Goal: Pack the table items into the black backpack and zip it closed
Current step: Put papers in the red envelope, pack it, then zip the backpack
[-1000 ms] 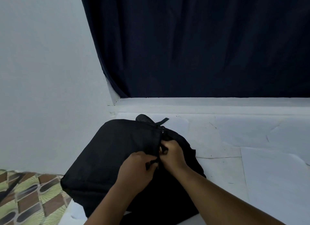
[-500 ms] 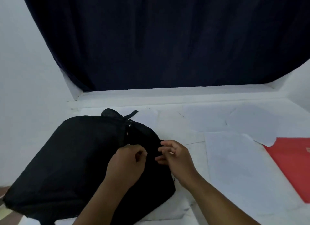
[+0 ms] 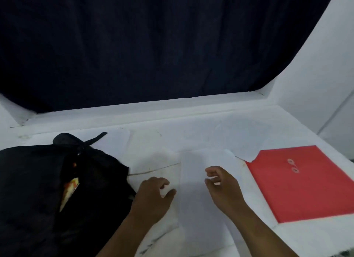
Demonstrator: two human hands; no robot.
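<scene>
Soft black fabric backpack (image 3: 38, 189) lies flat at left of the white paper-covered table (image 3: 172, 139), its top loop and strap pointing toward the back wall. Zip gap runs down its middle & is partly open: an orange/yellow printed item (image 3: 70, 188) shows inside the slit, w/ small metal zip pulls near the top end.

Left hand (image 3: 153, 194) is over the table just beside the backpack's right edge, fingers loosely curled, thumb out, holding nothing; can't tell if it touches the paper. Right hand (image 3: 223, 187) is over a white paper sheet (image 3: 199, 199) in the middle, fingers relaxed & half bent, also empty.

Flat red rectangular envelope folder (image 3: 302, 182) w/ two round string-tie discs lies at right, well apart from the backpack, nearer the right hand. A torn-edged white sheet overlaps its upper left corner. Nothing lies btw right hand & folder except paper.

Dark navy curtain (image 3: 153, 45) hangs behind the table, white wall at far right.
</scene>
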